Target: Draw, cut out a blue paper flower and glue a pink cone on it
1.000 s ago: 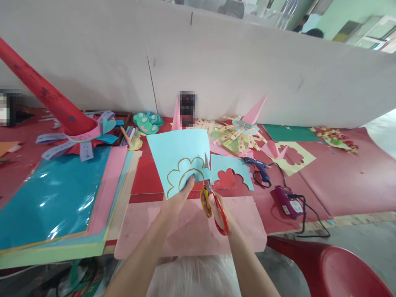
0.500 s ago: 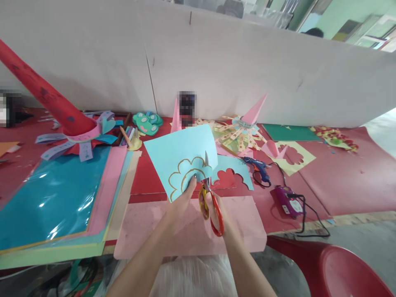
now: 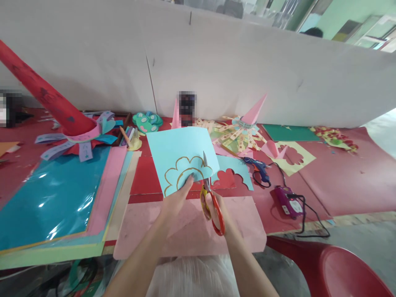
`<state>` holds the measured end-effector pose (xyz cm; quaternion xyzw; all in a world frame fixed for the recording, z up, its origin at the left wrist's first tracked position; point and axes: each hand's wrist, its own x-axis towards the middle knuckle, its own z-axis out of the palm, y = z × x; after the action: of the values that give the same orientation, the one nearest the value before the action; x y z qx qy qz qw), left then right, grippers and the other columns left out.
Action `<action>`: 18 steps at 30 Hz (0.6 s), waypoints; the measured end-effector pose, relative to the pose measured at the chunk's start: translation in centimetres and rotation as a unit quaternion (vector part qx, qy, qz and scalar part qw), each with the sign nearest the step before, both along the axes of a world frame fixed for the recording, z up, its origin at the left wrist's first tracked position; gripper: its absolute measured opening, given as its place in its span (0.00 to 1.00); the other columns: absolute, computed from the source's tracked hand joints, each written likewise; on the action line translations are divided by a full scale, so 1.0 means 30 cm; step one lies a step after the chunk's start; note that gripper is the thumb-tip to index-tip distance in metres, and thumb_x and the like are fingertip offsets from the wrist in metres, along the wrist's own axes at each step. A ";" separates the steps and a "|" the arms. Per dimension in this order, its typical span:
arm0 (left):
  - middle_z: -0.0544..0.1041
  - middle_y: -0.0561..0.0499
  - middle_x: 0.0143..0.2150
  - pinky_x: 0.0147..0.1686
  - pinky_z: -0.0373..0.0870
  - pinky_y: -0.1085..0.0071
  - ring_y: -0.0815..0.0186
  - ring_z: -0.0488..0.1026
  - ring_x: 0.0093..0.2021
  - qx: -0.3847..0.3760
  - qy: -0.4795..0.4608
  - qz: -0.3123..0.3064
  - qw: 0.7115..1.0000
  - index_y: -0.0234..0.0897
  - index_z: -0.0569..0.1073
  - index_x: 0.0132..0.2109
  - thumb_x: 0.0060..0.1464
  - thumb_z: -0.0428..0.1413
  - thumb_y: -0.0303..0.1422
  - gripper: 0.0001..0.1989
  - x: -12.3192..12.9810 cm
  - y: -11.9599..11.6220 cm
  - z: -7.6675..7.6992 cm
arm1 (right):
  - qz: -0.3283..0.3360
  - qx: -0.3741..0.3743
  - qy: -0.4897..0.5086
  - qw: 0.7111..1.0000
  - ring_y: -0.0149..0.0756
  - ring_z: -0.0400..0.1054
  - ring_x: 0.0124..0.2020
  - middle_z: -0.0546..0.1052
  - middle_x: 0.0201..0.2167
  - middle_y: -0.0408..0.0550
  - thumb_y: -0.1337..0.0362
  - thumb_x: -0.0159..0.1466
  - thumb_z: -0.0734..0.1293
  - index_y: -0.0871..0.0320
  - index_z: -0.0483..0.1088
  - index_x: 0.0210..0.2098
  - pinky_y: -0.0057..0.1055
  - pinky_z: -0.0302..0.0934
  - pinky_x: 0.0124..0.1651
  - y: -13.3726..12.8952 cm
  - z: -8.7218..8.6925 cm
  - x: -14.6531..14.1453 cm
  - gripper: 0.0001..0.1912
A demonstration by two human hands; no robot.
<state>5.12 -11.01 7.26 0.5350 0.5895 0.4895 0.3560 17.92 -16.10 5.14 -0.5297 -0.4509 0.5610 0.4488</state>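
Observation:
A light blue sheet (image 3: 182, 144) with a scalloped brown outline drawn on it is held up by my left hand (image 3: 182, 193), its thumb pressed on the front near the lower edge. My right hand (image 3: 214, 206) is closed on scissors (image 3: 218, 216) with one red and one yellow handle. The scissor blades reach up to the right part of the sheet, at the scalloped line. Beneath both hands lies a pink board (image 3: 185, 231).
Plastic-covered blue sheets (image 3: 62, 194) lie left, near a red cone hat (image 3: 46, 90). A light blue offcut (image 3: 247, 175), glue gun (image 3: 260, 167), purple power strip (image 3: 287, 202) and its cable are right. A red chair (image 3: 349, 272) stands lower right.
The light blue sheet has turned clockwise and its left lower corner has shifted left and up. My left hand has moved slightly left with it. The scissors have barely shifted.

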 end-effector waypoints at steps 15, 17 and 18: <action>0.78 0.45 0.48 0.57 0.66 0.60 0.56 0.71 0.54 0.036 -0.041 -0.017 0.998 0.37 0.76 0.42 0.52 0.57 0.40 0.14 -0.014 0.021 0.031 | -0.002 0.010 -0.019 1.000 0.22 0.45 0.11 0.51 0.11 0.31 0.33 0.55 0.57 0.54 0.51 0.25 0.24 0.42 0.14 -0.005 -0.003 0.005 0.29; 0.78 0.45 0.48 0.55 0.68 0.59 0.56 0.73 0.52 0.025 -0.070 -0.009 0.997 0.36 0.75 0.44 0.51 0.57 0.39 0.15 -0.010 0.023 0.031 | -0.003 0.011 -0.018 1.000 0.22 0.45 0.11 0.51 0.11 0.31 0.33 0.55 0.57 0.53 0.51 0.25 0.24 0.42 0.14 -0.005 -0.002 0.001 0.29; 0.78 0.44 0.47 0.54 0.69 0.59 0.56 0.74 0.51 0.023 -0.082 -0.007 0.996 0.36 0.75 0.44 0.51 0.57 0.39 0.15 -0.008 0.024 0.030 | -0.004 0.011 -0.018 1.000 0.22 0.45 0.11 0.51 0.11 0.31 0.33 0.55 0.57 0.53 0.51 0.24 0.25 0.43 0.14 -0.006 -0.001 0.000 0.29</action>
<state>4.87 -10.29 8.15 0.5053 0.5434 0.5423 0.3941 17.91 -16.27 5.11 -0.5362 -0.4632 0.5445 0.4488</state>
